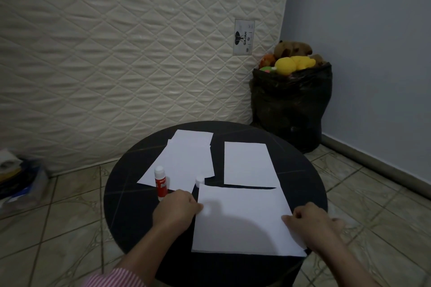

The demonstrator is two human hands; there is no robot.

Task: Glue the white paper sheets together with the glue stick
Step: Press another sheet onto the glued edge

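Far left of the round black table [130, 223], on the tiled floor against the quilted cream mattress [116, 53]: a blurred heap of cloth and plastic [18, 179].

On the table's left part: a red-and-white glue stick [160, 183], upright, its white top up and its foot on the near corner of a loose stack of white paper sheets [184, 161] fanned toward the table's far edge. Just right of the stick, a small white cap [200, 180], touching the far-left corner of the nearest sheet.

At the table's near side: a large white paper sheet [240, 216], flat, shaded by the arms. Left hand [177, 208], knuckles up and fingers curled, pinching that sheet's left edge; a red-striped sleeve [112, 277] at the forearm. Right hand [307, 221], fingers likewise curled, gripping the same sheet's right edge.

Behind that sheet, on the table's far right part: a single white rectangular sheet [248, 163], lying apart from the stack.

Beyond the table to the right, in the corner by the blue-grey wall: a black plastic bag [291, 109] topped with soft toys.
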